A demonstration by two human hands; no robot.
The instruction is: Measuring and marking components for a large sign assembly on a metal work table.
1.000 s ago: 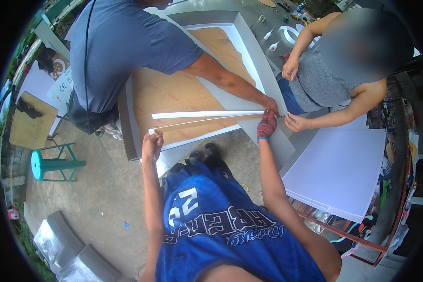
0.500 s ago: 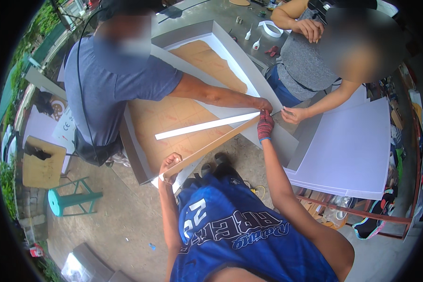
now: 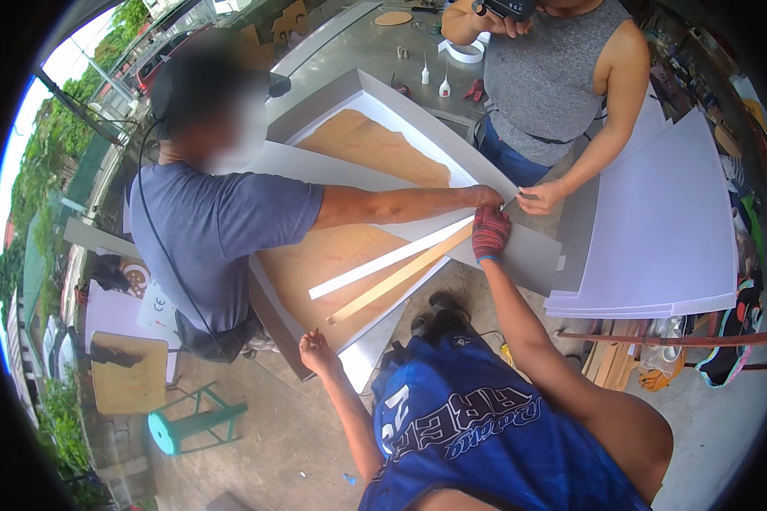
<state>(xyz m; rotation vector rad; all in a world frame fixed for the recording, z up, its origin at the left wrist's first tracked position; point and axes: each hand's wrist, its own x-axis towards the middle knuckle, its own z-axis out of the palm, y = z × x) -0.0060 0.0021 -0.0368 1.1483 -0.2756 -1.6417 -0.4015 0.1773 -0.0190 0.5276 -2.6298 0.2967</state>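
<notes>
My right hand (image 3: 491,233), in a red and grey knitted glove, is closed at the corner of a large shallow grey-walled frame (image 3: 533,255). A thin tan strip (image 3: 400,274) runs from my glove down to the left, over the frame's brown base (image 3: 294,255). Beside it lies a narrow white strip (image 3: 383,261), its upper end near the same glove. Near the frame's lower edge, my bare left hand (image 3: 317,351) is off the strip, with loosely curled fingers and nothing visible in them. A co-worker's hand (image 3: 487,197) presses just above my glove.
A second co-worker's hand (image 3: 540,198) pinches something thin near the corner. Large white sheets (image 3: 656,230) are stacked at the right. Two small bottles (image 3: 445,87) and a white roll (image 3: 464,51) stand on the grey table. A green stool (image 3: 198,419) is at lower left.
My left hand has let go of the tan strip's lower end and moved away from it. My gloved right hand stays at the corner. The view has shifted.
</notes>
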